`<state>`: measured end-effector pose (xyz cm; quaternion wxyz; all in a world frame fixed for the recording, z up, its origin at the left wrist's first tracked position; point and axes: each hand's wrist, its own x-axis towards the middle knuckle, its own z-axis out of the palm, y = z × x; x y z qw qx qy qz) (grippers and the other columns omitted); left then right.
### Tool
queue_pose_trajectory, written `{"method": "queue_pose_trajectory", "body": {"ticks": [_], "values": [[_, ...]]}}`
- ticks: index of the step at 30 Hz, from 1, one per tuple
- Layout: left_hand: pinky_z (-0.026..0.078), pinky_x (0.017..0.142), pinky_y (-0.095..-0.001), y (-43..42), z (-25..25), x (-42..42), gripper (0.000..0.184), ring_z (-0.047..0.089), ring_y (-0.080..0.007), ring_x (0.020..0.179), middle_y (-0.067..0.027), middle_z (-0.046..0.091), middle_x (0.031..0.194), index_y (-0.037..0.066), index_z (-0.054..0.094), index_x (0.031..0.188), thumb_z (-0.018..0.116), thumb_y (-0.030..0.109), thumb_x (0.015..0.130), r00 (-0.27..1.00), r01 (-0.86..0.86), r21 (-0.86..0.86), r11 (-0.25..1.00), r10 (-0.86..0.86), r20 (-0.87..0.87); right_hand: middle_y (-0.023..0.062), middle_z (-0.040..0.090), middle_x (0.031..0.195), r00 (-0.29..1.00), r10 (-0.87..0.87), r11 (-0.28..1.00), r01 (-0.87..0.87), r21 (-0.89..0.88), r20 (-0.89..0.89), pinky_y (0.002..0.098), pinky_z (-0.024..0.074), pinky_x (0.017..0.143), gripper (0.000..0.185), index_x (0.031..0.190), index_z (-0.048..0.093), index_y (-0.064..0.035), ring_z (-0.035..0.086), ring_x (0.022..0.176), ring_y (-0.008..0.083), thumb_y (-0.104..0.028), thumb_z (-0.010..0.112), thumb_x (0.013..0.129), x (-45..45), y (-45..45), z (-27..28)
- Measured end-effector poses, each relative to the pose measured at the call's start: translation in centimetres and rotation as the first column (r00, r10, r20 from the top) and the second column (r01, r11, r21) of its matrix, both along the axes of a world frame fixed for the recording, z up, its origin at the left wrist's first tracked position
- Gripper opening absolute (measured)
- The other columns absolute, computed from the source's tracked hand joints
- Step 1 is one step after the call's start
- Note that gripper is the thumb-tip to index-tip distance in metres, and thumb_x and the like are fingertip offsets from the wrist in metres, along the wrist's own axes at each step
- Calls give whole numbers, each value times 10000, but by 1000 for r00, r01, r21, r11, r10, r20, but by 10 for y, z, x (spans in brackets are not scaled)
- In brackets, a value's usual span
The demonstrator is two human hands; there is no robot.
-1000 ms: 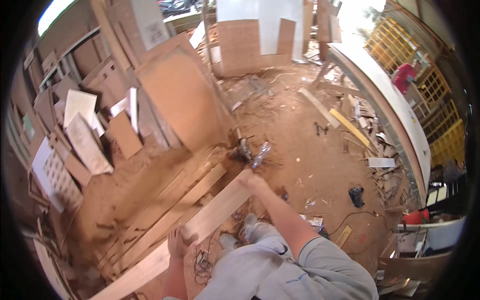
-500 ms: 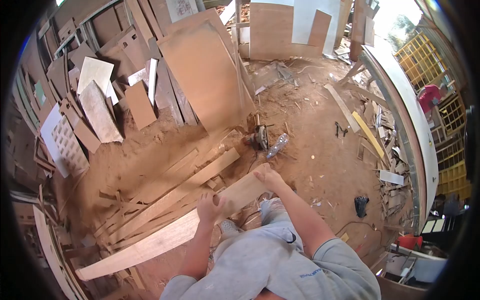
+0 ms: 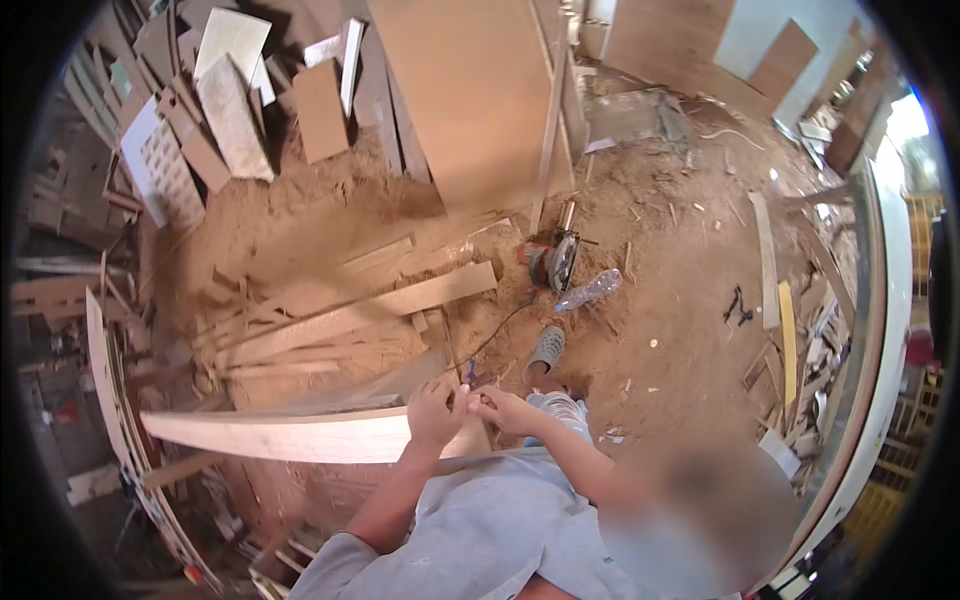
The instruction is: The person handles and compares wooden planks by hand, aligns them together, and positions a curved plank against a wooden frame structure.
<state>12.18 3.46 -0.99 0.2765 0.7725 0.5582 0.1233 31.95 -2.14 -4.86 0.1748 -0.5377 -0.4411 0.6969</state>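
Observation:
A long pale wooden board [image 3: 290, 437] lies across the front of my body, its far end at the left. My left hand [image 3: 435, 413] is closed around the board near its right end. My right hand [image 3: 507, 412] is closed beside it, fingertips almost meeting those of my left hand. Anything between the right fingers is too small to make out. Beyond my hands, a circular saw [image 3: 552, 258] rests on the sandy floor with a clear plastic bottle [image 3: 592, 289] next to it.
Loose planks [image 3: 360, 315] lie on the ground ahead to the left. A large brown panel [image 3: 470, 100] leans behind them, with offcuts [image 3: 232, 115] stacked further left. At the right are a yellow strip [image 3: 787, 340], wood scraps and a long white-topped surface [image 3: 893, 300].
The board has swung closer to my body and lies more level across the view. My right hand has moved from the board's far corner back beside my left hand. The view has shifted.

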Motion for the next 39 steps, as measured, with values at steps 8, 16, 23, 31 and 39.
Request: {"method": "queue_pose_trajectory", "body": {"ticks": [8, 16, 23, 31, 39], "values": [[501, 666, -512, 5, 1, 36, 326, 613, -382, 702, -123, 597, 714, 77, 594, 671, 796, 230, 876, 977, -189, 133, 973, 200, -69, 114, 751, 1141, 877, 279, 878, -399, -266, -392, 335, 634, 783, 486, 1308, 636, 0, 754, 934, 166, -421, 711, 1077, 44, 67, -4], [522, 668, -493, 4, 9, 23, 201, 617, -378, 714, -134, 615, 736, 56, 634, 718, 748, 160, 847, 957, -288, 161, 944, 290, 11, 183, 751, 1163, 891, 402, 916, -392, 86, -214, 407, 605, 916, 690, 1449, 597, -23, 753, 1014, 267, -364, 848, 905, 31, 77, 4], [510, 685, -484, -3, 12, 16, 205, 595, -374, 709, -141, 612, 760, 53, 638, 746, 732, 181, 877, 930, -367, 253, 895, 354, 99, 327, 711, 1248, 641, 723, 640, -762, 99, 259, 540, 579, 978, 643, 1334, 619, 14, 700, 1156, 502, -395, 749, 856, -7, 102, 40], [517, 832, -488, -25, 10, 11, 201, 619, -383, 860, -162, 630, 866, 33, 669, 888, 713, 221, 945, 837, -547, 337, 767, 503, 213, 236, 757, 1251, 647, 746, 629, -763, 152, 160, 488, 581, 967, 567, 1356, 673, -109, 722, 1156, 441, -346, 779, 852, -39, 101, 50], [250, 1279, -619, -142, 15, 4, 867, 307, -527, 1551, -320, 343, 1656, -11, 387, 1573, 803, 358, 907, 451, -888, 198, 414, 868, 208, 123, 777, 1266, 636, 763, 647, -748, -148, 116, 382, 522, 1016, 842, 1463, 678, -29, 704, 1154, 244, -374, 965, 750, -51, 97, 13]]}}
